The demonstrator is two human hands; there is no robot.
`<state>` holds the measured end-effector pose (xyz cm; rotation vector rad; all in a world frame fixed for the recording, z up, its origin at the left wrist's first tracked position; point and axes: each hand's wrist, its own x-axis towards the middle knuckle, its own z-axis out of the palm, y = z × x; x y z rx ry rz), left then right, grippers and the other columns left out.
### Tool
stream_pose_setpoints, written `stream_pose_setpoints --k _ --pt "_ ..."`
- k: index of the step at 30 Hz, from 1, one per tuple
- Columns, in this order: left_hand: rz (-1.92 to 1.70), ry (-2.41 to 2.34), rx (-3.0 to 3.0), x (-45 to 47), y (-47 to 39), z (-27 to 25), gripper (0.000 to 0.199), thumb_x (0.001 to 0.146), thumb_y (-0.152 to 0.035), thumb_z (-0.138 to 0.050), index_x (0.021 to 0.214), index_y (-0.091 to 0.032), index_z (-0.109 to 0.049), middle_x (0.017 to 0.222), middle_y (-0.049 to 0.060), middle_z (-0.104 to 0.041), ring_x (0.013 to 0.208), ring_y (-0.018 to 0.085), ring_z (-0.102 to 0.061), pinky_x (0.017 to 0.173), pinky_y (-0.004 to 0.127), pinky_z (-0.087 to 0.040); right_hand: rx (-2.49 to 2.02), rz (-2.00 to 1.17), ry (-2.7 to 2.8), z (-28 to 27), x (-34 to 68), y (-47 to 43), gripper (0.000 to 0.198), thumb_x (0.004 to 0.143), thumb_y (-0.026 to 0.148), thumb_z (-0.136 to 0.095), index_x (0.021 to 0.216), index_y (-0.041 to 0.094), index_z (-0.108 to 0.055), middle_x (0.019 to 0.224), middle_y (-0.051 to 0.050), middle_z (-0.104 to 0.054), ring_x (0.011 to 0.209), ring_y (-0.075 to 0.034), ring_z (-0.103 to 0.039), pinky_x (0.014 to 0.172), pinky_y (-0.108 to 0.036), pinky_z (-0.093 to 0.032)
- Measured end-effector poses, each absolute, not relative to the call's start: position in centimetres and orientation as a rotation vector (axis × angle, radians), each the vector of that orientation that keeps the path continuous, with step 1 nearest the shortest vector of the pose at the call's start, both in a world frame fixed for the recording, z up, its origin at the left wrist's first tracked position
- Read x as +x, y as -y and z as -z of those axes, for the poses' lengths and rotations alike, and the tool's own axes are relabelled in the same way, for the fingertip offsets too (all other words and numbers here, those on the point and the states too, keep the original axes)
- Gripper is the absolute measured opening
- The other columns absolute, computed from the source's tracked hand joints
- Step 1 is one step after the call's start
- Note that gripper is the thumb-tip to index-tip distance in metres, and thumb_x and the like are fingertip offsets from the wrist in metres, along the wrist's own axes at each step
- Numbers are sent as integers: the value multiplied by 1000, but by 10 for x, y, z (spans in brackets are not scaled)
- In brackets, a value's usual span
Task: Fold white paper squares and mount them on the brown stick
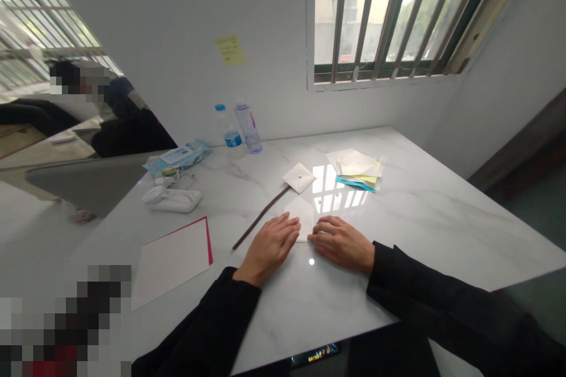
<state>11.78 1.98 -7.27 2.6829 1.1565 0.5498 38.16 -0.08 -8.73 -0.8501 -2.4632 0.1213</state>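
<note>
White paper (305, 222), one piece, seemingly pointed at its far end; lies on the tabletop (424, 200), inward from the near edge and well apart from the left and right edges. Left hand (275, 241): fingers nearly straight, close together, laid over the paper's left side. Right hand (338, 241): fingers bent, tips at its right side; whether they pinch it, cannot tell. Handling, as judged: light, thin, easily creased, apt to slide on the glossy surface; best taken by its side edges.
</note>
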Motion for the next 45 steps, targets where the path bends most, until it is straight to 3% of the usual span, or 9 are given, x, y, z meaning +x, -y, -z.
stream_pose_setpoints --k 5,10,16,20,26,31,36,41,45 --pt "-746 -1288 2683 125 -16 73 16 104 -23 -61 105 -24 -77 119 8 -73 114 28 -66 103 48 -53 -746 -144 2505 91 353 13 19 103 27 -63 116 20 -74 106 -9 -75 105 -26 -66 95 -43 -56" --pt "-800 -1308 2568 120 -16 78 32 98 -16 -64 130 -18 -68 119 10 -66 112 26 -63 102 44 -56 -662 -328 2407 89 347 10 17 103 21 -63 112 22 -76 101 -5 -77 94 -22 -69 89 -38 -56" --pt "-686 -1066 2640 114 -18 76 34 102 -12 -61 131 -25 -72 125 8 -69 117 26 -60 107 45 -53 -794 -378 2159 81 376 -24 28 104 14 -57 122 24 -76 111 -8 -79 105 -24 -69 96 -44 -59" --pt "-693 -1045 2673 113 -18 73 32 102 -10 -62 123 -29 -76 133 6 -66 122 26 -59 107 48 -51 -794 -380 2258 84 385 -40 21 102 15 -61 109 22 -80 107 -8 -79 101 -24 -69 93 -43 -60" --pt "-686 -1165 2571 112 -16 73 17 103 -12 -62 106 -22 -76 101 4 -67 97 21 -64 89 35 -54 -824 -417 2327 85 384 -29 18 95 14 -65 99 22 -81 96 -7 -76 91 -22 -66 85 -37 -59" --pt "-650 -1085 2631 111 0 72 25 104 -9 -57 99 -24 -76 97 2 -67 86 16 -65 80 28 -54 -652 -499 2409 75 384 -5 13 81 12 -70 88 22 -76 119 -8 -77 116 -28 -65 102 -44 -57" --pt "-539 -931 2639 106 50 56 20 101 -18 -64 117 -24 -73 121 8 -73 122 25 -67 112 44 -54 -556 -516 2527 72 387 36 25 83 22 -69 108 21 -72 122 -9 -75 122 -28 -66 108 -46 -53" --pt "-383 -860 2732 99 115 49 78 85 -61 -83 148 -19 -59 155 16 -62 148 37 -54 120 55 -51 -593 -356 2542 79 393 101 52 91 51 -72 131 18 -65 129 -14 -73 124 -31 -66 110 -49 -51" --pt "-469 -833 2894 98 150 60 33 104 -31 -68 135 -20 -67 146 8 -71 133 26 -68 113 37 -58 -697 -38 2357 92 387 146 17 109 23 -53 110 18 -69 112 -7 -79 116 -23 -70 113 -37 -47"
